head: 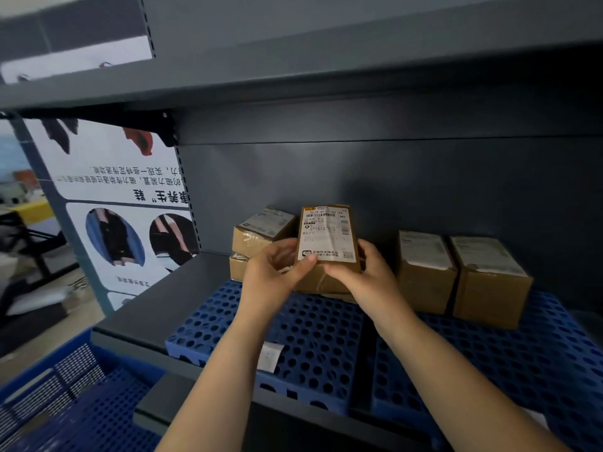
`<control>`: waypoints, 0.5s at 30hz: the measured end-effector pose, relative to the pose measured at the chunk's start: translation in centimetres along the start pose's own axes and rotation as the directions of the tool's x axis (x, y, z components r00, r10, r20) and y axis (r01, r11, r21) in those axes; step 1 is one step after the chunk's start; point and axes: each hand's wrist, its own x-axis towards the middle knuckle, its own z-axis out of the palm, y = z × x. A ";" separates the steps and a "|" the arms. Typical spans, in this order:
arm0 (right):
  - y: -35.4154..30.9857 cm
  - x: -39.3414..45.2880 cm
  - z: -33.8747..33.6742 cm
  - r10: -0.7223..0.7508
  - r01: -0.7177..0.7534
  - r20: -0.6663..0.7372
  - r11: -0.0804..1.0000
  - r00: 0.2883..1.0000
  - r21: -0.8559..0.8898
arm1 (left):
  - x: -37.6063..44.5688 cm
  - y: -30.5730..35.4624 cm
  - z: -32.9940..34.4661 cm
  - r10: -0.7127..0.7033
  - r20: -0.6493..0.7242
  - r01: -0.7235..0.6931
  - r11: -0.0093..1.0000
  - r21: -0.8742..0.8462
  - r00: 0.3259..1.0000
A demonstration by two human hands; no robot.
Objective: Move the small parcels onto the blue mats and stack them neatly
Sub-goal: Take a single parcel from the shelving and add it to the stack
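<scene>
My left hand point(277, 272) and right hand point(362, 275) pinch the labelled brown cardboard parcel point(328, 238), fingers curled round its edges, above the left perforated blue plastic mat point(293, 340).

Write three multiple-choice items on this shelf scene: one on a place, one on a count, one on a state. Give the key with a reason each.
1. Where do the two parcels on the right stand?
A. In the basket
B. On the right blue mat
C. On the bare upper shelf

2. How many blue mats lie on the shelf?
A. One
B. Two
C. Four

3. How is the labelled parcel held?
A. By both hands
B. By one hand
C. By neither

Key: B, the two parcels on the right rest on the right blue mat. B, a left blue mat lies beside it. A, left hand and right hand grip the labelled parcel.
</scene>
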 end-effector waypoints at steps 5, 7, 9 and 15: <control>0.6 2.7 1.2 0.020 -0.020 -0.018 1.000 1.000 -0.010 | 3.1 -1.3 -1.1 -0.065 0.077 0.066 0.998 -0.009 0.995; 0.6 3.7 1.8 0.035 -0.035 -0.044 0.999 0.998 0.001 | 4.4 -1.5 -1.5 -0.043 0.106 0.043 0.999 0.005 0.993; 0.5 4.6 2.5 0.051 -0.050 -0.068 0.999 0.996 0.016 | 5.8 -1.6 -1.9 -0.005 0.139 0.000 0.999 0.034 0.990; 0.9 6.9 4.5 0.088 -0.087 -0.134 0.996 0.987 0.012 | 9.7 -2.0 -3.1 0.055 0.210 -0.104 0.968 0.230 0.976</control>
